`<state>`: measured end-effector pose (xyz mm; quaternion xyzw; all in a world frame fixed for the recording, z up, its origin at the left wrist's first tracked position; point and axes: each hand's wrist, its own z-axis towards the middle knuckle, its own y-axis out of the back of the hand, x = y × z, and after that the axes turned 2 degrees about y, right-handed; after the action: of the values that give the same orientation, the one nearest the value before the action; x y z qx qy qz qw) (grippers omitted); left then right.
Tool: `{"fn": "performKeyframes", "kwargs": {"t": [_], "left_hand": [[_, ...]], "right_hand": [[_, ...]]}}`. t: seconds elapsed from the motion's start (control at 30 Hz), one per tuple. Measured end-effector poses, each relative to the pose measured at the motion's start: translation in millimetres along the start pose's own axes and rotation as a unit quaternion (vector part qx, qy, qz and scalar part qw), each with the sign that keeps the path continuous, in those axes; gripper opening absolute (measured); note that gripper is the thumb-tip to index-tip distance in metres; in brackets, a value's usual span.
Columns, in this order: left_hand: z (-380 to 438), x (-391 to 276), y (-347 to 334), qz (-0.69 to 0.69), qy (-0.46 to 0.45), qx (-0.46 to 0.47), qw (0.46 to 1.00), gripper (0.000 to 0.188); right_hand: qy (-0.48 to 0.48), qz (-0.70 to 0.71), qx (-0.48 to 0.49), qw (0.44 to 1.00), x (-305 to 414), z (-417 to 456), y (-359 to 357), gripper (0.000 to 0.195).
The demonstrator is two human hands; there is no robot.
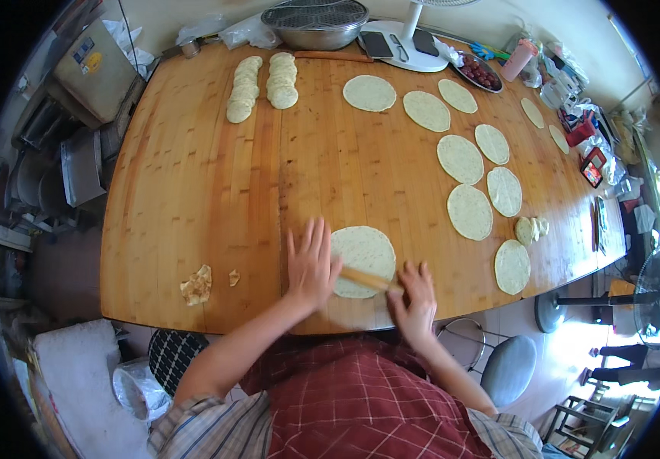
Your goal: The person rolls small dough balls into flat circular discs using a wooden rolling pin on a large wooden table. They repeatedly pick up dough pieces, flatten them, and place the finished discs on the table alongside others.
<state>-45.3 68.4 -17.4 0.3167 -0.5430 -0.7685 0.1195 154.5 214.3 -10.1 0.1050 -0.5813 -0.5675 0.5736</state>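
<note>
A round, flat sheet of dough (365, 246) lies on the wooden table in front of me, near its front edge. Slanting across it is a thin wooden rolling pin (367, 279), blurred along its length. My left hand (310, 269) covers the pin's left end, fingers stretched forward beside the dough's left edge. At the pin's other end is my right hand (416, 301), palm down with the fingers slightly bent, just right of the dough. Both palms hide the ends of the pin.
Several rolled dough rounds (460, 159) lie on the right. Two overlapping rows of small dough discs (244, 89) sit far left; a short stack (530, 229) stands right. Flatbread pieces (196, 286) lie front left. A metal basin (315, 37) and a plate of dark red balls (479, 73) line the back.
</note>
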Motion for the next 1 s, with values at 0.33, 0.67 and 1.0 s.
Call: {"fn": "performKeyframes", "kwargs": {"t": [0.33,0.67,1.0], "left_hand": [[-2.1,25.8,10.0,0.006,-0.085,0.069,0.994,0.066],[41.4,-29.0,-8.5,0.040,0.017,-0.011,0.999,0.068],[-45.9,-16.6,17.1,-0.097,-0.123,0.052,0.986,0.064]], "right_hand": [[0.143,-0.025,0.058,0.988,-18.9,40.1,2.9,0.051],[0.087,-0.124,0.069,0.986,-46.2,87.0,-4.8,0.064],[0.099,-0.001,0.148,0.984,-5.6,-14.9,22.4,0.055]]}}
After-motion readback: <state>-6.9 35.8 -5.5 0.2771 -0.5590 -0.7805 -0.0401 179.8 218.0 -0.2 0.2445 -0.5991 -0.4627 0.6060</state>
